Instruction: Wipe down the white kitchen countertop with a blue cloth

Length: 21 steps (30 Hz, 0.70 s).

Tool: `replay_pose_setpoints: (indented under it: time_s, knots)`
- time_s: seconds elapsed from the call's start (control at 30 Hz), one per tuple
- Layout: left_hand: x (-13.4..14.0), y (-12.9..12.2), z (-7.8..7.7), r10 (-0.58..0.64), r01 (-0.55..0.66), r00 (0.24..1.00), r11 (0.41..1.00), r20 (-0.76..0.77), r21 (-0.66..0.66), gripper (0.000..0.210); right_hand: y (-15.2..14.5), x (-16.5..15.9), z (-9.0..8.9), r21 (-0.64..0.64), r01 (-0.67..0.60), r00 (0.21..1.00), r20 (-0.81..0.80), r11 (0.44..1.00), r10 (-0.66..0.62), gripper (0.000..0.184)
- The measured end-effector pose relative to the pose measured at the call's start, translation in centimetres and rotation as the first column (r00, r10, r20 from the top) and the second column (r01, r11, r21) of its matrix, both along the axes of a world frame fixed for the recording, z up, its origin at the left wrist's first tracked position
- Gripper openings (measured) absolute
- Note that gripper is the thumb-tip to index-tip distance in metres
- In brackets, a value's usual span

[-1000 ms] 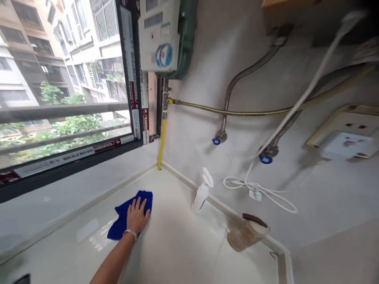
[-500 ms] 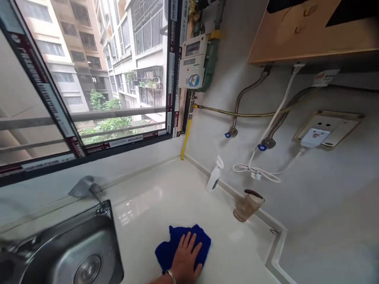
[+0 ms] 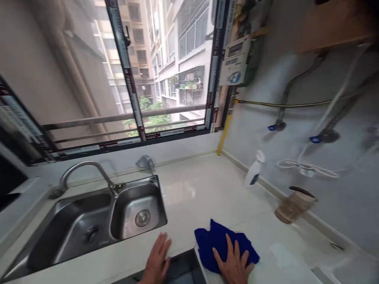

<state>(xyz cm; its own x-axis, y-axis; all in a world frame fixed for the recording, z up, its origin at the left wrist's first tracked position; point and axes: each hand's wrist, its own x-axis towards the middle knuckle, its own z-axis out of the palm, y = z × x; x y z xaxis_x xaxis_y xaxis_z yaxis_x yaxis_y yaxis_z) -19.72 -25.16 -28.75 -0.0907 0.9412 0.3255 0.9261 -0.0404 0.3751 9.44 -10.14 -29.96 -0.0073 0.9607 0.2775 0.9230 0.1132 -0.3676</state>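
Note:
A dark blue cloth (image 3: 211, 240) lies spread on the white counter (image 3: 189, 201). My right hand (image 3: 234, 263) rests on it palm down with fingers spread, pressing it flat. To the left, my left hand (image 3: 156, 258) is open and holds nothing, its fingers stretched and close together. It is by the counter's front edge, partly over a dark grey recess (image 3: 185, 268), which might be an open drawer; its lower part is out of frame. A gap of counter and recess separates the two hands.
A double steel sink (image 3: 139, 209) with a curved faucet (image 3: 89, 163) is on the left. Along the right wall stand a white spray bottle (image 3: 254, 171) and a brownish clear jug (image 3: 293, 205). Coiled white cable (image 3: 306, 167) and hoses hang above, below a window-side meter (image 3: 235, 63).
The view has swung left, bringing the whole sink into sight. My left hand has come off the cloth and moved to its left; my right hand now lies on the cloth.

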Motion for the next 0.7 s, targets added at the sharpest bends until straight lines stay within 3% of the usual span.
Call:
replay_pose_setpoints:
  time_s: [0.03, 0.1, 0.2, 0.27, 0.37, 0.53, 0.7]
  knots:
    - [-2.7, -2.7, -0.2, 0.146, -0.146, 0.989, 0.989, -0.019, 0.003, 0.054, -0.1, -1.2, 0.3, -0.012, -0.01, 1.0, 0.026, 1.0, 0.01, 0.078]
    - [-7.7, -7.8, -0.3, 0.416, -0.416, 0.907, 0.909, -0.058, 0.013, 0.051, -0.7, -3.1, 0.6, 0.011, -0.02, 0.998, 0.06, 1.0, 0.02, 0.071]
    - [-13.0, -13.4, 0.0, 0.711, -0.714, 0.695, 0.7, -0.106, 0.013, 0.06, -2.1, -4.1, 0.0, 0.092, -0.029, 0.995, 0.097, 0.995, 0.02, 0.056]
    - [-15.0, -15.2, 0.3, 0.823, -0.83, 0.557, 0.557, -0.11, -0.03, 0.067, -2.7, -4.0, -0.9, 0.156, -0.04, 0.991, 0.136, 0.987, 0.019, 0.052]
    - [-15.6, -15.7, 0.6, 0.901, -0.904, 0.425, 0.418, -0.086, -0.092, 0.073, -2.6, -4.1, -2.2, 0.205, -0.068, 0.981, 0.19, 0.976, 0.028, 0.045]
    - [-14.8, -14.3, 0.7, 0.958, -0.957, 0.285, 0.283, -0.033, -0.057, 0.075, -1.1, -7.7, -2.4, 0.16, -0.263, 0.924, 0.325, 0.951, 0.201, 0.046]
    - [-15.2, -14.2, 0.0, 0.967, -0.967, 0.233, 0.242, 0.106, -0.082, 0.064, 0.8, -12.9, -2.1, 0.078, -0.483, 0.813, 0.41, 0.872, 0.414, 0.049]
